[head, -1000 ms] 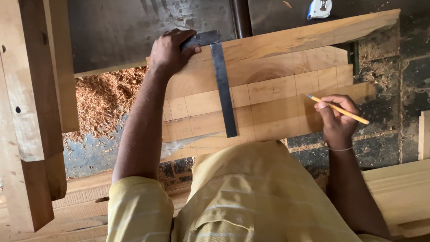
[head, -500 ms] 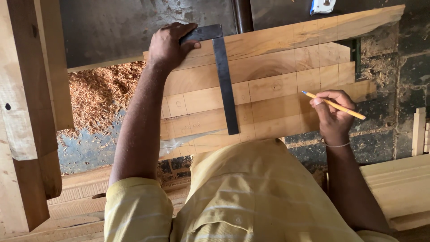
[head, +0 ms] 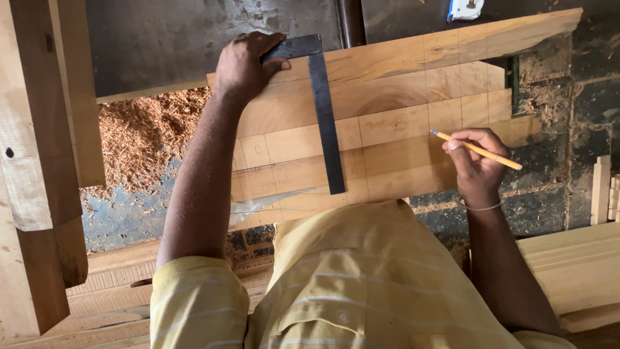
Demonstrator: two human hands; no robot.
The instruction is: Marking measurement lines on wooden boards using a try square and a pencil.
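L hand (head: 244, 64): my fingers clamp the try square (head: 321, 110) stock – blade lies across the boards (head: 387, 123).
R hand (head: 476, 161): closed round a yellow pencil (head: 475, 149), tip just above the wood.

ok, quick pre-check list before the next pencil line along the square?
1. Square's stock held by left hand at the far edge of the boards: ok.
2. Try square blade lying flat across the boards: ok.
3. Pencil in right hand grip: ok.
4. Pencil tip at the blade: not ok, it sits well to the right.
5. Stock tight against the edge: cannot tell.
6. Boards aligned with each other: not ok, their right ends are stepped.
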